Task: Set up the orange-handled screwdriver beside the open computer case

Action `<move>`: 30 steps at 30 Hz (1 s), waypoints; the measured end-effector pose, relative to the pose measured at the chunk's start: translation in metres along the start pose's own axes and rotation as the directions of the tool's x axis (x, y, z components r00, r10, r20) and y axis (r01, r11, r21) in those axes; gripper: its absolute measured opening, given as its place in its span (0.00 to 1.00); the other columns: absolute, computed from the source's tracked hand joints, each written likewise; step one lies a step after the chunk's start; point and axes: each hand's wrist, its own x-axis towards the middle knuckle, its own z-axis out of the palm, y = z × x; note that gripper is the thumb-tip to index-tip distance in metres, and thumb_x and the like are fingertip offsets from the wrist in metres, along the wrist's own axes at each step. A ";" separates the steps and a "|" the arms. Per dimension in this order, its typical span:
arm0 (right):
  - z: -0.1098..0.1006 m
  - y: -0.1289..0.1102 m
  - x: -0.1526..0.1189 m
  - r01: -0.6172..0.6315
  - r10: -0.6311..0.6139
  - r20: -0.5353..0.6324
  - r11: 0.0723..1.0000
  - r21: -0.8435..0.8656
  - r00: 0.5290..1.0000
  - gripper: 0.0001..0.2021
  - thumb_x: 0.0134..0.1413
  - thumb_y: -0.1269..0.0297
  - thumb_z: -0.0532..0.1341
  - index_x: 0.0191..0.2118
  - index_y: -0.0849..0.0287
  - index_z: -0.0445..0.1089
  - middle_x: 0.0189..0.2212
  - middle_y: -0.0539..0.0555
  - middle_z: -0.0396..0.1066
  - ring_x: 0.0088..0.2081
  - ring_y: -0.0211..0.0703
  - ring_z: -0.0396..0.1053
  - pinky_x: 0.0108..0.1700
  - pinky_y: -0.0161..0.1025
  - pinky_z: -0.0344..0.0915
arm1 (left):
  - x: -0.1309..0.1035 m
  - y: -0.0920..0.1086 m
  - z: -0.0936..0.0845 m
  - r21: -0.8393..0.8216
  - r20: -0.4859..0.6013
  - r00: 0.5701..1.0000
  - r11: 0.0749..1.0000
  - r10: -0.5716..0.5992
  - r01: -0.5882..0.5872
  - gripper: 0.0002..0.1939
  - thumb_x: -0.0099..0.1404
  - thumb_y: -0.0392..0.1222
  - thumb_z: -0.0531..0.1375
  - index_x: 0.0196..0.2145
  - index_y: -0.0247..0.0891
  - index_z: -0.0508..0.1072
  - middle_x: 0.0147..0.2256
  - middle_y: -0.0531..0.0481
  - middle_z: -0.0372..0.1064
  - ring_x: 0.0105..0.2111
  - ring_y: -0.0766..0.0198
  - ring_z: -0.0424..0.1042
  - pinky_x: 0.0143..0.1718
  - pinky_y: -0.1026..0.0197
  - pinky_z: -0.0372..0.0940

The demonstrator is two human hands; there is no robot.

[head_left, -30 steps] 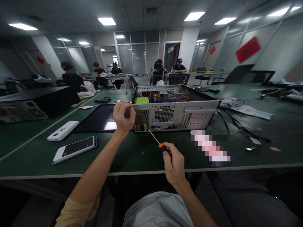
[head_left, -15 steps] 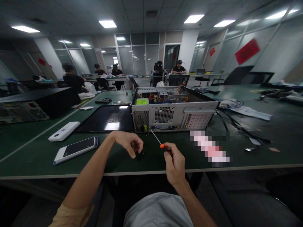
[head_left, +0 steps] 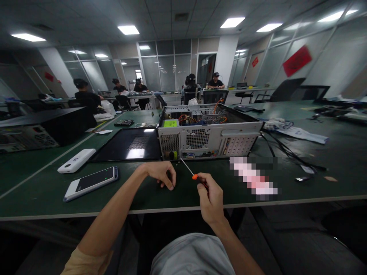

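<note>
The fingers of the right hand (head_left: 211,196) are closed around the dark handle of a screwdriver (head_left: 195,177), which has an orange collar, and its thin shaft goes up and to the left. The fingers of the left hand (head_left: 160,171) are bent and point downward, with the tips near together, close to the worktop (head_left: 309,191); whether they hold something small, I cannot tell. The tip of the screwdriver is at the lower edge of an open computer case (head_left: 206,139), but contact is not certain. This case lies on its side just beyond the hands, its metal back face toward the person, and orange wires (head_left: 219,119) are visible inside. To its left lies a black panel (head_left: 129,143), and nearer are a white device with a dark screen (head_left: 91,182) and a white rounded device (head_left: 76,160). On the right side there are black cables (head_left: 282,149) and a pale cloth (head_left: 304,135). At the far left stands a second case (head_left: 47,126), and behind, several people (head_left: 215,82) sit at other tables.
</note>
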 end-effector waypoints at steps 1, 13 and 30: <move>0.000 0.000 0.000 0.000 0.000 0.003 1.000 0.000 1.000 0.10 0.62 0.69 0.55 0.44 0.56 0.71 0.35 0.51 0.75 0.36 0.42 0.74 0.41 0.39 0.70 | 0.000 -0.001 0.000 -0.009 -0.011 1.000 1.000 -0.005 0.005 0.15 0.50 0.50 0.75 0.32 0.39 0.82 0.24 0.53 0.75 0.21 0.68 0.71 0.20 0.69 0.58; -0.001 -0.004 0.002 0.012 -0.012 0.004 1.000 -0.012 1.000 0.09 0.61 0.69 0.55 0.42 0.56 0.72 0.34 0.52 0.76 0.34 0.42 0.74 0.39 0.39 0.70 | -0.002 -0.002 -0.004 0.001 -0.164 0.986 1.000 -0.024 0.024 0.17 0.53 0.47 0.73 0.37 0.37 0.78 0.28 0.53 0.75 0.21 0.69 0.72 0.22 0.68 0.64; -0.001 -0.003 -0.001 0.090 -0.090 0.003 0.996 -0.024 0.996 0.09 0.63 0.69 0.56 0.45 0.56 0.70 0.34 0.51 0.72 0.35 0.40 0.72 0.39 0.37 0.69 | -0.003 -0.004 -0.009 0.038 -0.293 0.956 0.999 0.026 -0.015 0.13 0.59 0.46 0.69 0.38 0.35 0.81 0.31 0.50 0.76 0.26 0.68 0.72 0.24 0.68 0.67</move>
